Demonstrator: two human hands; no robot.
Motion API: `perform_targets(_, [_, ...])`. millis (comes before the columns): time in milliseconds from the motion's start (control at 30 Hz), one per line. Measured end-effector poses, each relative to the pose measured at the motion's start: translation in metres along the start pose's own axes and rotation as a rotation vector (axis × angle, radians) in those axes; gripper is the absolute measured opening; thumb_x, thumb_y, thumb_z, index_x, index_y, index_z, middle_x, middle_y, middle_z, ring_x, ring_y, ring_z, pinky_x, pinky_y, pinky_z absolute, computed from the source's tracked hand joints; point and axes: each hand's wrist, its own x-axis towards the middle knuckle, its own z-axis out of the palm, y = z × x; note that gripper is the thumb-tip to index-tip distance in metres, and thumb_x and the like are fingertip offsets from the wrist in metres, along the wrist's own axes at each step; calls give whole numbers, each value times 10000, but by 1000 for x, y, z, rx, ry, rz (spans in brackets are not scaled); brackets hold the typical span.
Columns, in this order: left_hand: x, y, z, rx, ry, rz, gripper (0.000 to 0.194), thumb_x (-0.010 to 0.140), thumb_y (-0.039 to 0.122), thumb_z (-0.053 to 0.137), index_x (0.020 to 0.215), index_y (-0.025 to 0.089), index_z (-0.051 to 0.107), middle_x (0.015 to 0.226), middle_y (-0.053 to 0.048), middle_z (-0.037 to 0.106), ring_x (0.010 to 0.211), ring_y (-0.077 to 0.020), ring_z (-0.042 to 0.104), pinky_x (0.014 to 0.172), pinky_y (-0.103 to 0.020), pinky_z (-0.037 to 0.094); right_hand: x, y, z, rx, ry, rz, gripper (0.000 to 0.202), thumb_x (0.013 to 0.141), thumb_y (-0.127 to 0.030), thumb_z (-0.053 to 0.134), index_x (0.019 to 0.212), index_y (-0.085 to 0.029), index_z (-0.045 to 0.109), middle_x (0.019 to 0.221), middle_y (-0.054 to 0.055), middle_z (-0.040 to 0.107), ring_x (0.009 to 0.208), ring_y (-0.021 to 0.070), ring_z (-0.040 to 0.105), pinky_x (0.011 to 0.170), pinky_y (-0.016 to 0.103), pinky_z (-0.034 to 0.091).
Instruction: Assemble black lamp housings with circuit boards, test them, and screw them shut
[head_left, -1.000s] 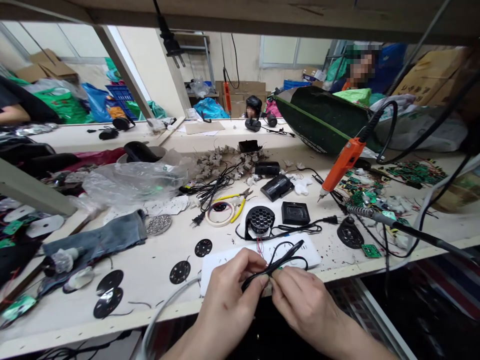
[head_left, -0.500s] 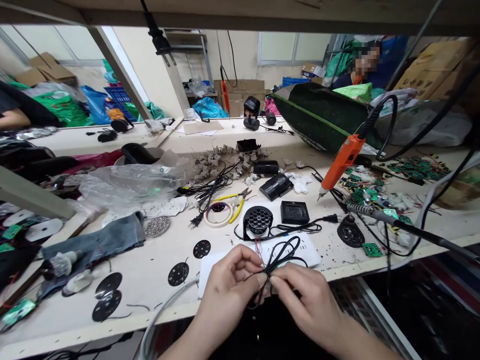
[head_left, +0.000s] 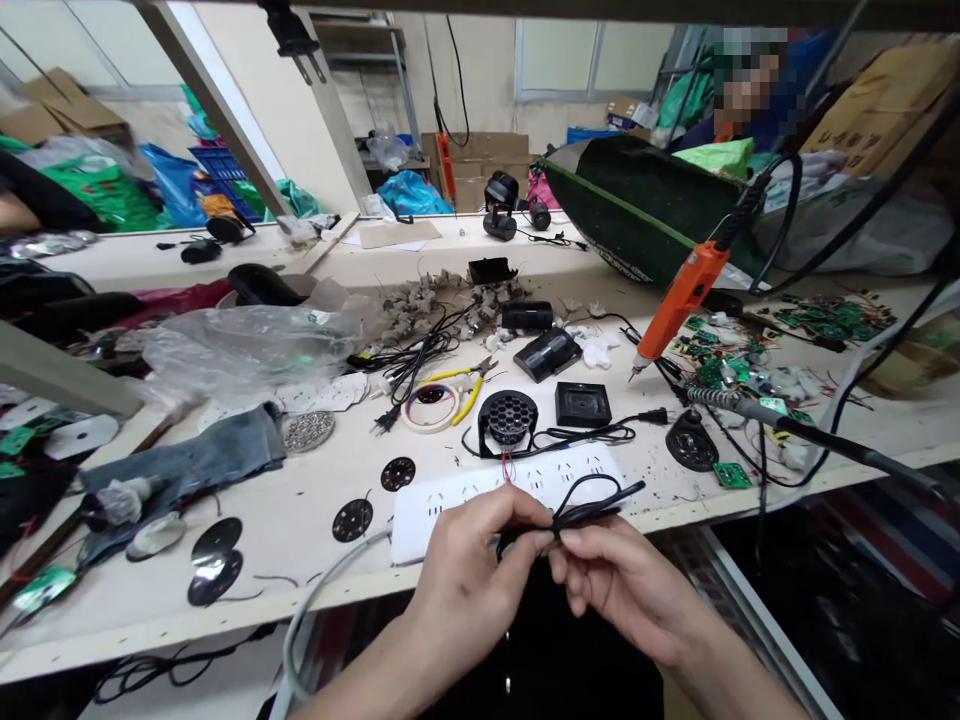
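Note:
A looped black cable [head_left: 592, 508] is bundled between my two hands, just over the bench's front edge. My left hand [head_left: 480, 560] is closed around the bundle's left part. At its middle, the thumb and fingertips of my right hand [head_left: 622, 580] pinch the cable. Behind my hands lies a white power strip [head_left: 412, 530]. Beyond it stands a round black housing with a honeycomb face [head_left: 508, 420], with thin red wires running down toward my left hand. Where those wires end is hidden.
An orange electric screwdriver [head_left: 679, 305] hangs at the right, near a soldering iron [head_left: 750, 408] and green circuit boards [head_left: 731, 475]. Yellow-handled cutters [head_left: 471, 395] and a tape roll [head_left: 431, 410] lie mid-bench. A person [head_left: 750, 90] is at the back right.
The cable loops have turned from upright to lying toward the right. My right hand has rolled, its fingers now curled beneath the bundle. The view has tilted down slightly.

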Motion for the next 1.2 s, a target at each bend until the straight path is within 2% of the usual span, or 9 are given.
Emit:
perform_targets(133, [-1, 9, -1, 35, -38, 68, 82, 829, 142, 589, 830, 190, 656, 745, -2, 701, 680, -134, 643, 662, -238, 496, -7, -6, -4, -25, -104, 137, 258, 702, -335, 715, 662, -85, 666, 561, 38, 620, 419, 74, 517, 398, 171, 450])
perform_targets(233, [4, 15, 1, -8, -39, 71, 98, 803, 101, 596, 811, 191, 636, 727, 17, 683, 667, -115, 623, 642, -217, 485, -9, -7, -1, -129, -26, -12, 246, 704, -339, 689, 621, -111, 649, 541, 25, 609, 393, 79, 497, 379, 187, 434])
perform_targets(333, [11, 20, 7, -114, -1, -11, 117, 769, 70, 589, 777, 186, 605, 681, 37, 635, 631, -90, 586, 595, -188, 457, -10, -5, 4, -512, 164, -428, 221, 798, -305, 616, 652, -142, 648, 562, 24, 620, 437, 116, 542, 426, 232, 474])
perform_targets(433, [16, 22, 13, -280, 43, -147, 107, 703, 89, 640, 735, 175, 585, 635, 46, 573, 585, -77, 536, 534, -176, 423, -10, -5, 0, -1210, 330, -1136, 143, 854, -139, 563, 750, -159, 660, 614, 32, 643, 551, 150, 605, 538, 261, 504])
perform_targets(567, [20, 24, 16, -492, 4, -309, 167, 637, 145, 694, 722, 171, 553, 570, 64, 532, 479, -64, 492, 467, -184, 412, -7, -14, -14, -1870, 285, -1718, 167, 828, -67, 613, 983, -115, 652, 764, 101, 707, 645, 197, 649, 601, 294, 520])
perform_targets(667, [23, 26, 16, -525, 35, -318, 172, 645, 174, 710, 730, 163, 561, 575, 60, 548, 469, -61, 504, 468, -183, 421, -9, -16, -22, -1779, 279, -1620, 236, 865, -59, 590, 1094, -115, 612, 870, 117, 713, 754, 207, 671, 683, 306, 542])
perform_targets(800, [28, 27, 12, -503, 167, -234, 166, 674, 203, 724, 742, 161, 579, 622, 44, 583, 523, -72, 548, 508, -183, 435, -21, 0, -29, -1264, 494, -1158, 176, 919, -115, 552, 1061, -195, 619, 863, 44, 680, 722, 149, 660, 680, 248, 549])
perform_targets(900, [32, 28, 11, -529, 229, -193, 182, 677, 220, 741, 742, 164, 581, 645, 37, 600, 551, -81, 568, 541, -192, 455, -29, 21, -34, -1199, 337, -873, 148, 913, -185, 559, 1037, -219, 634, 859, 24, 632, 679, 129, 630, 581, 200, 537])
perform_targets(1200, [21, 37, 17, -909, 12, -400, 417, 583, 103, 747, 951, 200, 577, 755, 38, 604, 614, -86, 560, 573, -191, 432, -16, 40, -48, -1549, 207, -912, 136, 901, -152, 494, 959, -200, 606, 866, 52, 537, 737, 158, 620, 672, 231, 556])
